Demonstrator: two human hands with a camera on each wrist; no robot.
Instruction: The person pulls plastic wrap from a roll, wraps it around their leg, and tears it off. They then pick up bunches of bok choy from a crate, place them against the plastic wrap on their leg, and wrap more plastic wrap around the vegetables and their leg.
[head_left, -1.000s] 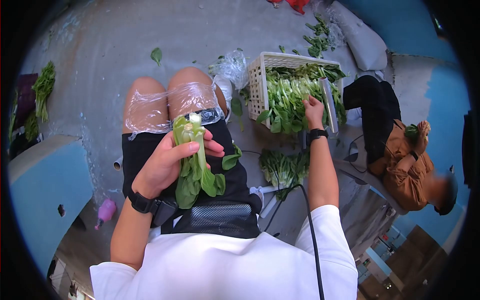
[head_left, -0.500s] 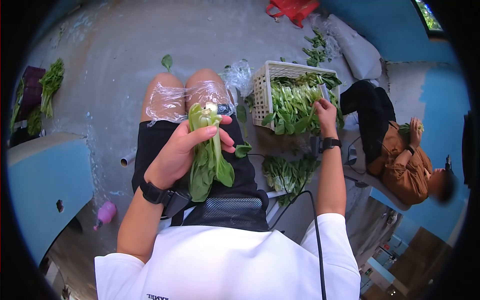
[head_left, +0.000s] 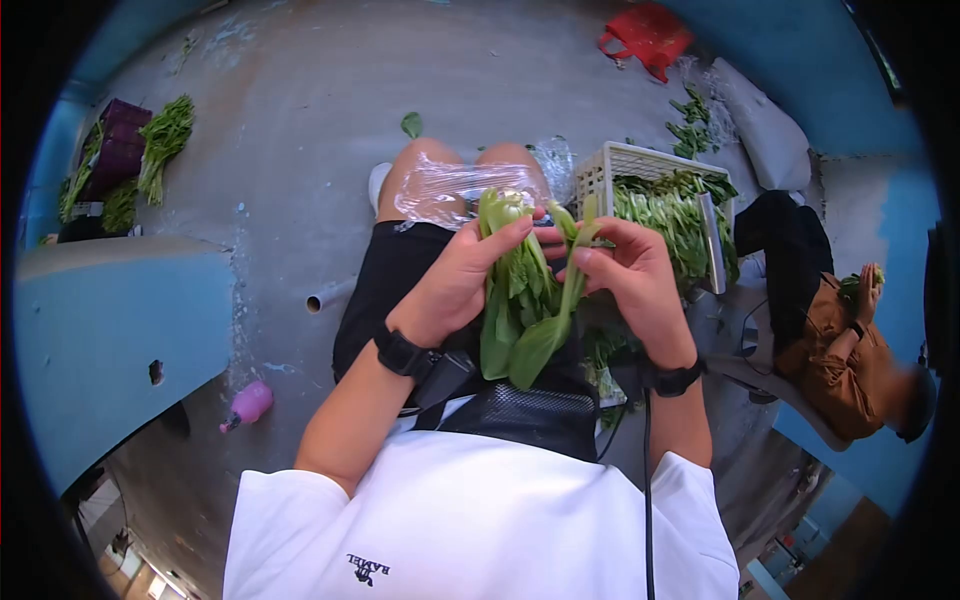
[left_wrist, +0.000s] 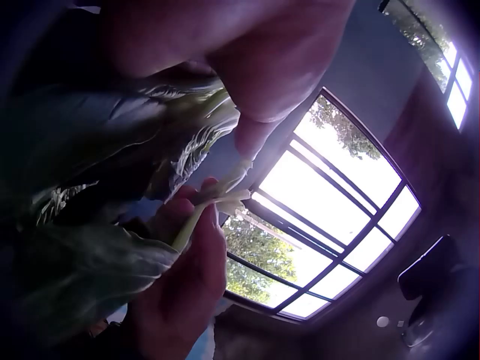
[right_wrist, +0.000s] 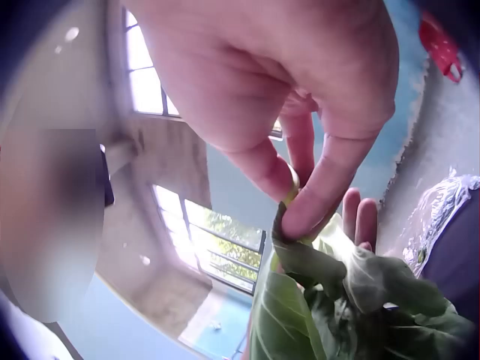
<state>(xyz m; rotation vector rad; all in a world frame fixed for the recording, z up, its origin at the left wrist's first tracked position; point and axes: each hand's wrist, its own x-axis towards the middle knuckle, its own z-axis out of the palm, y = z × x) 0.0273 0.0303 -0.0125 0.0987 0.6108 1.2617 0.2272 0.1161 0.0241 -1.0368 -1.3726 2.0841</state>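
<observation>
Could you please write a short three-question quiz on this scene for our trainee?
1. Which hand pinches the leafy stalk beside the bunch of greens?
2. True or false: the left hand is empty.
3. Fill in: clear plastic film lies across the bare ____.

Key: 1. The right hand. 2. False; it holds the bunch of greens. 3. Legs.

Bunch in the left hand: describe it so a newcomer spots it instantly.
In the head view, find the white shirt along the bottom, then go up to the black shorts. There, the left hand holds the bunch, pale ends toward the knees and leaves toward the shirt. Unlike the greens in the white crate, it is held over the lap.
</observation>
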